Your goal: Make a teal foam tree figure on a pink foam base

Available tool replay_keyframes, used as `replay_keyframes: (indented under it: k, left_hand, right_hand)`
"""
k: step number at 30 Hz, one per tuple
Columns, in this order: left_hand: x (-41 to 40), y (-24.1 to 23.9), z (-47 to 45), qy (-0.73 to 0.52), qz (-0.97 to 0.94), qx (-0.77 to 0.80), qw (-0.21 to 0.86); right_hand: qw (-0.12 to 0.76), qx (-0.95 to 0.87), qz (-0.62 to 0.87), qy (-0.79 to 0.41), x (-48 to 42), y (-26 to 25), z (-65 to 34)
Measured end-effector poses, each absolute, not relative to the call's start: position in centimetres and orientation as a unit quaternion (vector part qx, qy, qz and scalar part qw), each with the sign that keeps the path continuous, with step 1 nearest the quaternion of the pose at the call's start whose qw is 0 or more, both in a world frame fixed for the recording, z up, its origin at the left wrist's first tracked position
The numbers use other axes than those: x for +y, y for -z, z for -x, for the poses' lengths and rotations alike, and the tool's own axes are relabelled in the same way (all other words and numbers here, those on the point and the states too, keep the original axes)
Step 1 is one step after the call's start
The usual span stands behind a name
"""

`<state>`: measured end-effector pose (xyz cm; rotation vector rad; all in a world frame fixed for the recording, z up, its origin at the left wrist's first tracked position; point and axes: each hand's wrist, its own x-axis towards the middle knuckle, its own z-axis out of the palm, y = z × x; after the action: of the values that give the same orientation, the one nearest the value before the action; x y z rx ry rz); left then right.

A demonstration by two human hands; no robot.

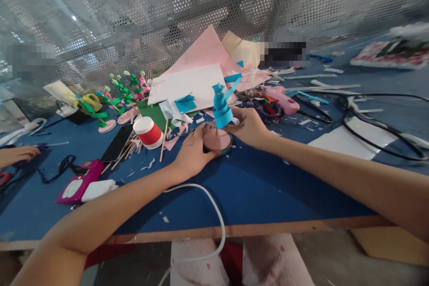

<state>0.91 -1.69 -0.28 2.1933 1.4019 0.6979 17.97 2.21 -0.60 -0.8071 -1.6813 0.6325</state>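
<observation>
A blue paper spiral (pixel 221 106) stands upright on a round pink base (pixel 216 140) in the middle of the blue table (pixel 261 187). My left hand (pixel 191 152) curls around the left side of the pink base, fingers closed on its rim. My right hand (pixel 248 126) is closed at the foot of the blue spiral, gripping it from the right. Both forearms reach in from the near edge of the table.
Sheets of pink and white paper (pixel 197 81) pile behind. A red-and-white paper cup (pixel 149 132) and wooden sticks (pixel 163 146) lie left. Green paper spirals (pixel 115 98), a pink glue gun (pixel 283 99), black cables (pixel 375 127), a phone (pixel 117 143), a white cable (pixel 214 214). Another person's hand (pixel 15 155) at far left.
</observation>
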Motion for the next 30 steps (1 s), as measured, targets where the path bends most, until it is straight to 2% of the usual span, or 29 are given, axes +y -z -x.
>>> replay_keyframes:
  k: [13,26,30]
  left_hand:
    - [-1.7,0.2,-0.9,-0.245,-0.795,0.511,0.215]
    - [-1.7,-0.3,-1.1,-0.244,-0.78,0.521,0.246]
    - [-2.1,-1.8,-0.6,-0.22,-0.773,0.55,0.228]
  right_hand:
    - [0.553,-0.72,0.341,-0.245,1.9,0.4,-18.1]
    - [0.515,-0.73,0.377,-0.245,2.1,0.4,-18.0]
    - [0.519,-0.736,0.357,-0.248,2.1,0.5,-17.9]
